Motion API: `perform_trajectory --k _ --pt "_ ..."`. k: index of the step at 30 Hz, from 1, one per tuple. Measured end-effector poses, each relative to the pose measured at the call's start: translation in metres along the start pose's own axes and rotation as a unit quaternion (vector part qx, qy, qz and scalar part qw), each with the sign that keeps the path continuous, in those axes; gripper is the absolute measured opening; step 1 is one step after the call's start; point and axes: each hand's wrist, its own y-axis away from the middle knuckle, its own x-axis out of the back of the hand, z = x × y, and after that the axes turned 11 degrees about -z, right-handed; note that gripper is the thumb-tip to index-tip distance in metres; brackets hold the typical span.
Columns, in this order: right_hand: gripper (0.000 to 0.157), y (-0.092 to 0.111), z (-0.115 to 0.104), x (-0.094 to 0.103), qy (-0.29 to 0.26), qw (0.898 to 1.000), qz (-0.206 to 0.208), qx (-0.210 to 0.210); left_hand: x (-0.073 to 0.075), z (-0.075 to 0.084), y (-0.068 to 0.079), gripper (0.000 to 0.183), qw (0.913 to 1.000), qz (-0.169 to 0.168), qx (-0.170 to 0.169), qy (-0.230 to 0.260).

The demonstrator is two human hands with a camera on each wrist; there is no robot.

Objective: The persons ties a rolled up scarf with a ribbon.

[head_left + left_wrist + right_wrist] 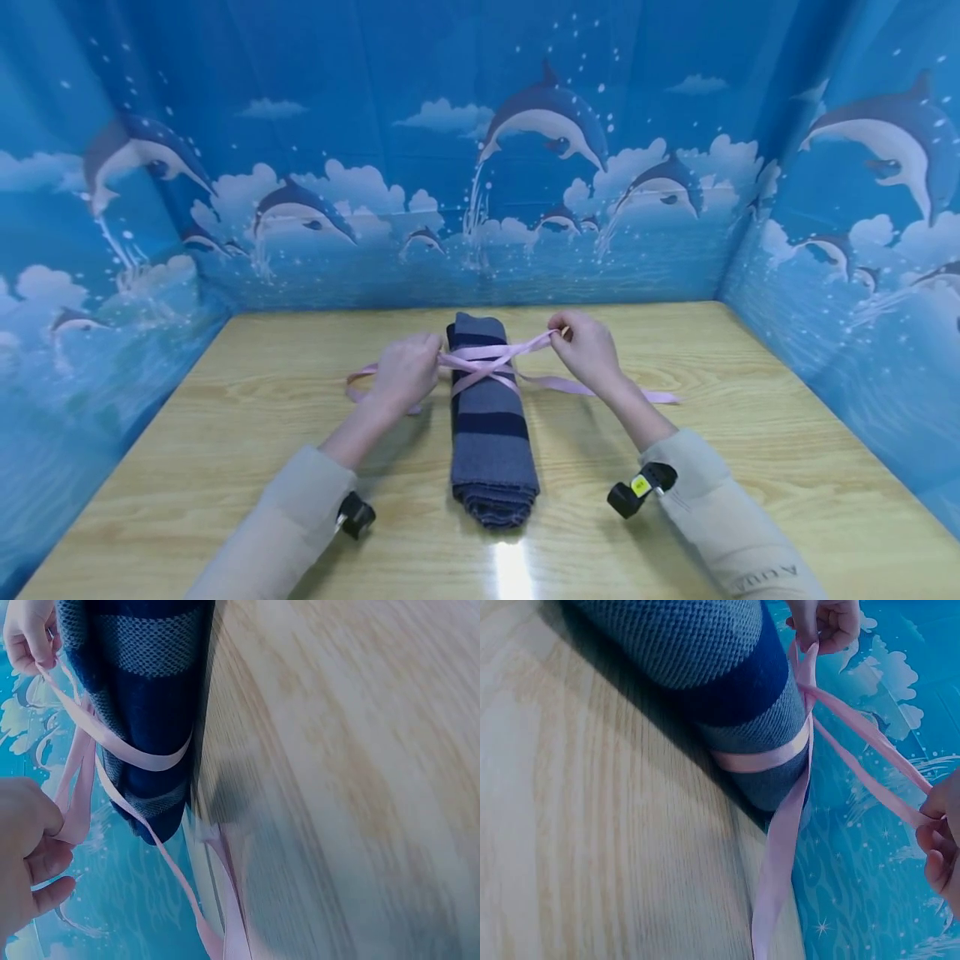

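Observation:
A rolled-up cloth (491,458), grey with dark navy stripes and a woven texture, lies lengthwise on the table. Pink ribbon (480,367) wraps round its upper half and crosses on top. On the left side my left hand (408,371) pinches a looped length of the ribbon (79,814). To the right, my right hand (587,350) pinches another stretch of ribbon (877,787) between thumb and fingers, raised above the cloth. Both held lengths run from the crossing out to the hands. Loose ribbon tails trail on the table at either side.
The wooden table (225,467) has light grain and a bright reflection near the front. Blue curtains (360,100) printed with dolphins stand along its back and both sides. A small black camera sits on each wrist, the right one (637,487) with a yellow label.

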Motion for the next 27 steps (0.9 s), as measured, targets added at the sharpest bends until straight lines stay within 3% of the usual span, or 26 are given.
perform_trajectory --k 6,11,18,21,27 --pt "0.01 0.002 0.008 -0.003 0.067 0.997 0.013 0.044 0.001 -0.002 0.002 0.008 0.9964 -0.048 0.066 0.024" --pt "0.011 0.004 0.012 -0.001 0.096 0.993 0.019 0.065 0.002 -0.003 0.002 0.008 0.9958 -0.05 0.074 0.021" --pt "0.011 0.008 0.022 0.004 0.151 0.983 0.022 0.103 0.01 -0.006 0.001 0.014 0.9837 -0.123 0.124 0.043" --pt "0.011 0.011 0.026 0.007 0.173 0.977 0.021 0.12 0.011 -0.01 0.003 0.014 0.9838 -0.121 0.126 0.043" --pt "0.013 0.014 0.036 0.015 0.19 0.973 0.018 0.133 0.011 -0.018 0.007 0.009 0.9921 -0.075 0.099 0.019"
